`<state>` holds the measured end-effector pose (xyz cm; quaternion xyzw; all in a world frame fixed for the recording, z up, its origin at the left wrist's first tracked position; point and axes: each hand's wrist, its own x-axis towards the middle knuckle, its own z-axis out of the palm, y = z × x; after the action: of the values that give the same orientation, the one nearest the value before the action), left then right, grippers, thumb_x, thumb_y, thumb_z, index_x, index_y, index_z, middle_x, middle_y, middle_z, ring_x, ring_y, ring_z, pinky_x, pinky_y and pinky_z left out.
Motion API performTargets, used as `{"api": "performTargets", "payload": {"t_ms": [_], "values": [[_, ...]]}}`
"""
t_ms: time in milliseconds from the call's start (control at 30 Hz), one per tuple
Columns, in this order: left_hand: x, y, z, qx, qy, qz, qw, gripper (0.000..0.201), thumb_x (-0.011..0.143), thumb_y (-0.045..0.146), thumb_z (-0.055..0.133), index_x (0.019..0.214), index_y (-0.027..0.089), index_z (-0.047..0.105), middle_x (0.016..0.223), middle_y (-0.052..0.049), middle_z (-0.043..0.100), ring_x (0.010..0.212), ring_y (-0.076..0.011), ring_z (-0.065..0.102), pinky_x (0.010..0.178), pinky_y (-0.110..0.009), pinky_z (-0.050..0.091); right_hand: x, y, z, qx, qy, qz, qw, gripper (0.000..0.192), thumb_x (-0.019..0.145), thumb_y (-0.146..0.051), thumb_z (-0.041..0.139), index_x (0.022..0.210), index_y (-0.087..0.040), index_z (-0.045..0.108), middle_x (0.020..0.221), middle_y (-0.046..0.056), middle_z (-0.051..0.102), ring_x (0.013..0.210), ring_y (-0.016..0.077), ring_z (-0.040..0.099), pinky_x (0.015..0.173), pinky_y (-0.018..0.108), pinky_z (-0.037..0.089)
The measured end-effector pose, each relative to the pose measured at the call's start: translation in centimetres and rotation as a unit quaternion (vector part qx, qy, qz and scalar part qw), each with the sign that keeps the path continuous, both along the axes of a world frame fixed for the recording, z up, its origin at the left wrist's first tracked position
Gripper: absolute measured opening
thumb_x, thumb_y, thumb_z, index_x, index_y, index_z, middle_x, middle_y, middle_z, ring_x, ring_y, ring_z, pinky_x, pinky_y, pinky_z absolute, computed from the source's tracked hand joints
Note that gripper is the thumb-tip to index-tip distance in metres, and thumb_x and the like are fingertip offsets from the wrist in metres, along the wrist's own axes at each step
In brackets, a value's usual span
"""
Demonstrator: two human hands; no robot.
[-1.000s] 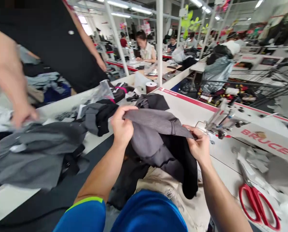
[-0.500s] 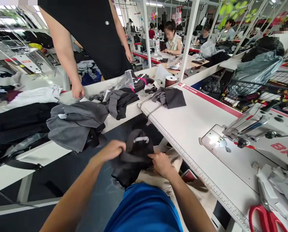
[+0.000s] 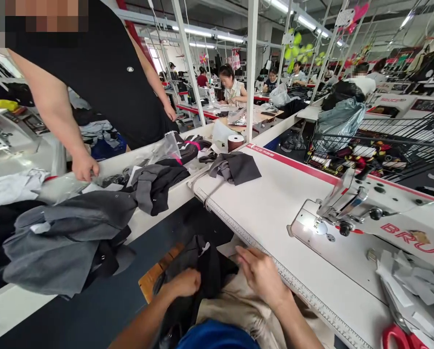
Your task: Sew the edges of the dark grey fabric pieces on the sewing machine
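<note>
Seated worker at a sewing station. The left hand [image 3: 185, 282], its grip clenched on the dark garment [image 3: 202, 271], holds it low over the lap, beside the desk [image 3: 275, 208] edge. The right hand [image 3: 262, 274] rests flat on the beige cloth [image 3: 234, 303] (fingers extended, grasping nothing). The garment's lower part is hidden behind the blue sleeve. The red scissors [image 3: 402, 337] are cut off at the frame edge; the sewing machine [image 3: 384, 218] stands to the right. A co-worker's hand [image 3: 84, 167] touches a clear bag.

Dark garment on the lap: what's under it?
Under the dark garment, beige trousers show at its right edge and a wooden seat edge at its left. What lies beneath its middle is covered.
</note>
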<state>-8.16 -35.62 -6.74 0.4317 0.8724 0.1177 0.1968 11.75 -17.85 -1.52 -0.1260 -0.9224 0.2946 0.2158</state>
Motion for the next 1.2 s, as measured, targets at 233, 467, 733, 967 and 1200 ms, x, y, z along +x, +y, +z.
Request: {"api": "performTargets", "payload": {"t_ms": [233, 467, 733, 967, 1200], "values": [[-6.9, 11.2, 6.2, 0.238, 0.042, 0.102, 0.965, 0.027, 0.089, 0.036, 0.040, 0.095, 0.023, 0.064, 0.079, 0.000, 0.069, 0.073, -0.0154, 0.065, 0.072, -0.027, 0.052, -0.4, 5.3, -2.4, 0.033, 0.084, -0.146, 0.985, 0.031, 0.100, -0.027, 0.040, 0.110, -0.014, 0.066, 0.090, 0.009, 0.067, 0.079, 0.0198, 0.064, 0.072, 0.031, 0.053], [-14.6, 13.7, 10.2, 0.343, 0.187, 0.293, 0.873, 0.039, 0.080, 0.024, 0.053, 0.118, 0.019, 0.055, 0.128, -0.012, 0.054, 0.121, -0.0311, 0.049, 0.104, -0.049, 0.037, -0.8, 5.6, -3.9, 0.055, 0.080, -0.140, 0.985, 0.029, 0.100, -0.029, 0.042, 0.110, -0.014, 0.065, 0.084, 0.008, 0.065, 0.072, 0.0178, 0.061, 0.064, 0.029, 0.051], [-22.9, 3.1, 8.7, 0.175, 0.315, 0.479, 0.801, 0.066, 0.072, 0.032, 0.062, 0.134, 0.016, 0.044, 0.149, -0.018, 0.028, 0.132, -0.0439, 0.025, 0.104, -0.059, 0.027, -1.1, 5.6, -3.7, 0.083, 0.088, -0.138, 0.983, 0.031, 0.100, -0.034, 0.043, 0.106, -0.017, 0.068, 0.084, 0.006, 0.066, 0.072, 0.0166, 0.063, 0.061, 0.026, 0.050], [-22.9, -4.7, 8.5, 0.018, 0.381, 0.428, 0.820, 0.061, 0.083, 0.047, 0.051, 0.134, 0.014, 0.049, 0.148, -0.020, 0.034, 0.136, -0.0442, 0.022, 0.106, -0.062, 0.018, -0.7, 5.5, -3.8, 0.114, 0.091, -0.148, 0.978, 0.037, 0.099, -0.040, 0.043, 0.105, -0.016, 0.070, 0.085, 0.008, 0.069, 0.074, 0.0192, 0.065, 0.062, 0.028, 0.050], [-21.3, -8.6, 6.9, -0.067, 0.313, 0.361, 0.876, 0.048, 0.074, 0.022, 0.059, 0.121, 0.012, 0.062, 0.143, -0.020, 0.044, 0.138, -0.0402, 0.027, 0.113, -0.058, 0.009, -0.5, 5.3, -3.8, 0.115, 0.091, -0.154, 0.977, 0.040, 0.099, -0.044, 0.042, 0.104, -0.018, 0.072, 0.087, 0.009, 0.071, 0.074, 0.0211, 0.066, 0.060, 0.029, 0.050]]}}
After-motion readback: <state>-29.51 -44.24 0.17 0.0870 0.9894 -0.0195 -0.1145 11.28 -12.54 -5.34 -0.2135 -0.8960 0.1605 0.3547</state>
